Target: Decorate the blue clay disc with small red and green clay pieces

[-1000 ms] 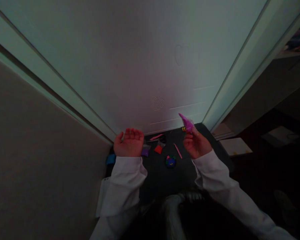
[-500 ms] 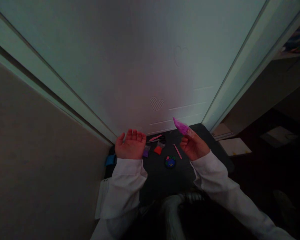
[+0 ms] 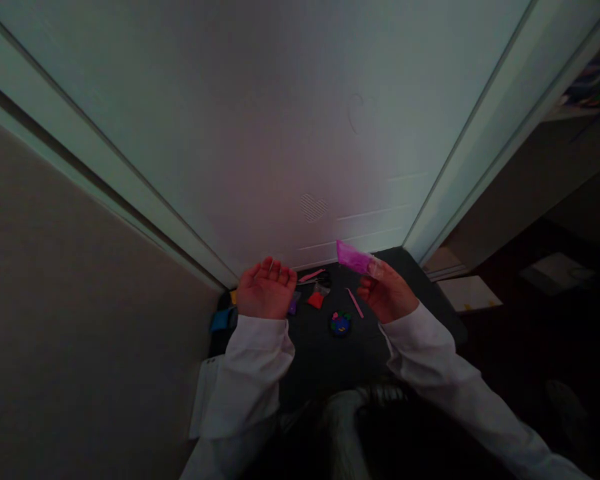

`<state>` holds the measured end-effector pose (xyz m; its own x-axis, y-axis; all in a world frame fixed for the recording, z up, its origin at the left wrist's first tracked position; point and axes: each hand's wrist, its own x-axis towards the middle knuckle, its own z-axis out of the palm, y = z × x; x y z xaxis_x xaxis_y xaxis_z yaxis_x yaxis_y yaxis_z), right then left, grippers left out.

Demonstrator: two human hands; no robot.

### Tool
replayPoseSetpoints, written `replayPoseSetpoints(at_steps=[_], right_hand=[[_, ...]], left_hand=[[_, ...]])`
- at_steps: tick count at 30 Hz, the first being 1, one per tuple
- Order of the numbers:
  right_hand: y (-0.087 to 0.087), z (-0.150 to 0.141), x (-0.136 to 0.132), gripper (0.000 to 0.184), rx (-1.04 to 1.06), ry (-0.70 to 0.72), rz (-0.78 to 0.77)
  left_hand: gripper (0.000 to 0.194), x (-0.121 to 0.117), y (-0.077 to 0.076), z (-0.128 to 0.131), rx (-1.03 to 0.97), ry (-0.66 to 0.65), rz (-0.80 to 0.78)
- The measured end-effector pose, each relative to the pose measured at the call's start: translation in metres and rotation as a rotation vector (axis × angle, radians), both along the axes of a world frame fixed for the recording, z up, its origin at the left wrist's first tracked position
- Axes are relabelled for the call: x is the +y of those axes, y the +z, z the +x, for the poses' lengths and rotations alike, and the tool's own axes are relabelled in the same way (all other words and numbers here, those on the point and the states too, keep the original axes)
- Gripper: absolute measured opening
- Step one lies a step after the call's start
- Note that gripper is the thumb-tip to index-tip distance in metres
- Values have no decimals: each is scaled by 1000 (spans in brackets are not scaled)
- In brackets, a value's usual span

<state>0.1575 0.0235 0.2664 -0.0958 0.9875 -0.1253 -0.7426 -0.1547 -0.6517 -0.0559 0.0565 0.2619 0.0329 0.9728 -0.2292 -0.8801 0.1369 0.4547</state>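
Note:
Between the fingers of my right hand [image 3: 390,293] is a small clear plastic bag [image 3: 354,259] with magenta stuff in it, raised above the dark tabletop [image 3: 310,370]. My left hand [image 3: 267,290] is palm up with its fingers stretched out, and it holds nothing. Just right of it, a bag with purple contents [image 3: 293,304] is partly covered by the hand. A bag with red contents [image 3: 316,299] lies near the middle. Below my right hand are pink tweezers [image 3: 355,303] and a small round blue piece [image 3: 341,324] with pink and green bits.
Scissors with dark handles [image 3: 323,277] and a pink tool [image 3: 311,275] lie by the white wall panel [image 3: 260,167] at the back. A blue packet [image 3: 221,320] and white sheets [image 3: 205,393] are at the left edge. White boxes [image 3: 470,294] stand lower right.
My right hand has turned the magenta bag and brought it a little left and down; its broad side now shows. My left hand has shifted slightly right, staying palm up.

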Motion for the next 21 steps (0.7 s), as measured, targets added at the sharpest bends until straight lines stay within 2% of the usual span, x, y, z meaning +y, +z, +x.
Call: replayPoseSetpoints(at_steps=[4, 9, 12, 18, 21], right_hand=[[0, -1, -1, 20, -79, -16, 15], [-3, -6, -3, 21, -239, -35, 68], [-3, -9, -5, 24, -327, -13, 109], [1, -10, -10, 24, -675, 56, 326], [2, -7, -10, 27, -805, 68, 407]], left_hand=[[15, -4, 6, 2, 79, -39, -7], [26, -17, 23, 20, 353, -330, 64], [32, -23, 27, 34, 578, -429, 143], [23, -24, 16, 40, 802, -455, 225], [24, -26, 16, 39, 912, -450, 270]])
